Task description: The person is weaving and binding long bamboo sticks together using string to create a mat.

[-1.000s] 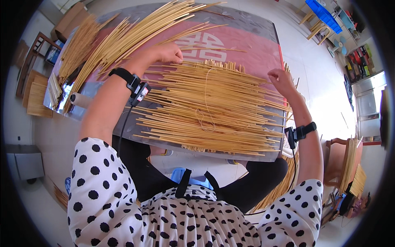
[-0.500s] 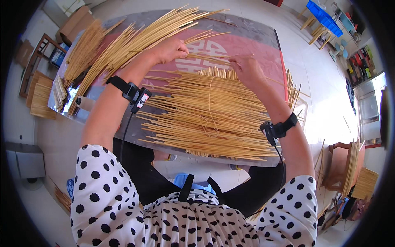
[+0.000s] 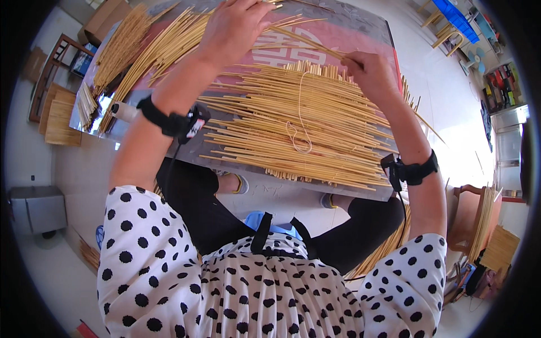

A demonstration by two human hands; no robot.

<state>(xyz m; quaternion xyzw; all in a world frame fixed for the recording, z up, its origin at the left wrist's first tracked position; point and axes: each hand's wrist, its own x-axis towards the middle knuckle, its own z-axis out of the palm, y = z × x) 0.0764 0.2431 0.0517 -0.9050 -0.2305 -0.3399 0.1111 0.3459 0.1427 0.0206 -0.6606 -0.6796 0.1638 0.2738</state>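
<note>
My left hand (image 3: 236, 28) is raised at the table's far side, fingers closed on thin bamboo sticks (image 3: 298, 36). My right hand (image 3: 369, 76) pinches a long stick, which runs from near my left hand down toward the right. Below both hands lies a wide layer of bamboo sticks (image 3: 265, 107), with a loop of pale string (image 3: 301, 135) on top. A looser sheaf of long sticks (image 3: 169, 48) fans out beside my left hand, and a spool (image 3: 124, 111) lies at the table's left edge, partly behind my arm.
The table (image 3: 372, 28) has a red-and-grey cover. Brown fibrous bundles (image 3: 115, 56) are at its left. On the floor at right stand a blue crate on stools (image 3: 453, 22), a fan (image 3: 473, 59) and a wooden chair (image 3: 465, 208) with sticks; boards (image 3: 62, 121) lean at left.
Both hands have left their earlier spots: the left moved up and away from me, the right came inward, then went out rightward and up, now with a long stick angled between them.
</note>
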